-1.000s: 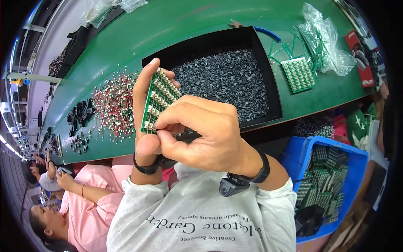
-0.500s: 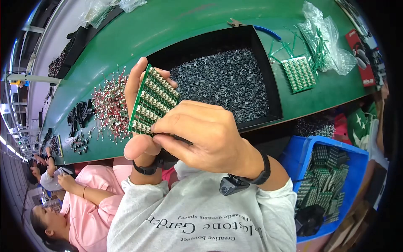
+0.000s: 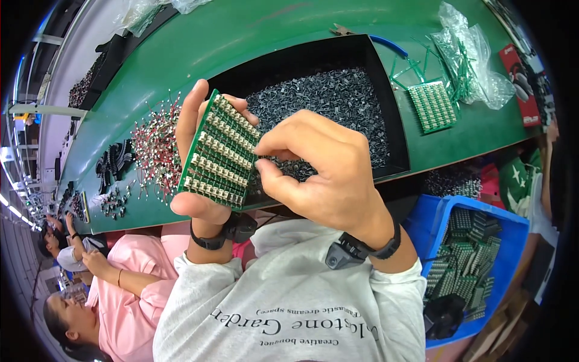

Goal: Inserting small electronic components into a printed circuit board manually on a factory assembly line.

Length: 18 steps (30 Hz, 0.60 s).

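Observation:
My left hand [image 3: 201, 206] is closed round a green circuit board panel [image 3: 221, 155], thumb on the near edge and fingers behind and along the far edge. Rows of small white connectors cover the panel's face, which is tilted toward me. At the panel's right edge my right hand [image 3: 329, 172] has thumb and index finger curled into a pinch. Whatever sits between those fingertips is too small to make out. Behind both hands, a black tray [image 3: 395, 133] holds a heap of small dark plastic parts [image 3: 319, 99].
Left of the tray lies a pile of red-and-white wired parts [image 3: 158, 145]. Another circuit board panel [image 3: 432, 107], a clear plastic bag [image 3: 476, 60] and blue-handled pliers [image 3: 386, 43] lie on the green table [image 3: 253, 30]. A blue bin [image 3: 512, 241] of boards stands lower right; a co-worker [image 3: 136, 271] sits at left.
My right hand has moved from the panel's near corner rightward and away from me to its right edge, uncovering more connector rows. The panel has turned slightly more face-on.

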### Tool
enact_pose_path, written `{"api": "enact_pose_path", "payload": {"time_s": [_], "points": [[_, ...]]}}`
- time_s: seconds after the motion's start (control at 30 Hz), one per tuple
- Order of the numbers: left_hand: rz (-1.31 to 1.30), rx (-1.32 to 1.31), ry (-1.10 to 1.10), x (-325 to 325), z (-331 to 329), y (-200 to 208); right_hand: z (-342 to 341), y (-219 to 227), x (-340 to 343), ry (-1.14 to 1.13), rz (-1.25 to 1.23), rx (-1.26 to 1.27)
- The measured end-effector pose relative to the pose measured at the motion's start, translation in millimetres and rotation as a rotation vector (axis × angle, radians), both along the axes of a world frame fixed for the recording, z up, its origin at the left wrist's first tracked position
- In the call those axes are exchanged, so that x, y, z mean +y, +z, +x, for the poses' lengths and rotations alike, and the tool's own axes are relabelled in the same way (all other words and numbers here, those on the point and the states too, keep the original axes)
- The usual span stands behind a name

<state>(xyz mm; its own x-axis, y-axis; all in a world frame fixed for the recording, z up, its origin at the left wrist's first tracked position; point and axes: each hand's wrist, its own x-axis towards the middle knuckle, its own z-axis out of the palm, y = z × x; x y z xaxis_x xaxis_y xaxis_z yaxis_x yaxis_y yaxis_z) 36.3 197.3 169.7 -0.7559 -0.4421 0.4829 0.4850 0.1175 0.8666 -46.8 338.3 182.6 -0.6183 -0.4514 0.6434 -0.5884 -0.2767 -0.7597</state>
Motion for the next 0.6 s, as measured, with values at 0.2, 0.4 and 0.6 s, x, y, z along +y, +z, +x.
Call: {"api": "enact_pose_path", "payload": {"time_s": [0.2, 0.4, 0.6], "points": [[-0.04, -0.034, 0.052, -4, 1, 2, 19, 0, -7, 0.146, -0.042, 0.09], [-0.048, -0.046, 0.071, 1, 2, 3, 22, -7, -11, 0.234, -0.096, 0.005], [-0.029, -0.031, 0.058, -2, 2, 1, 9, -1, 1, 0.149, -0.027, -0.068]]}}
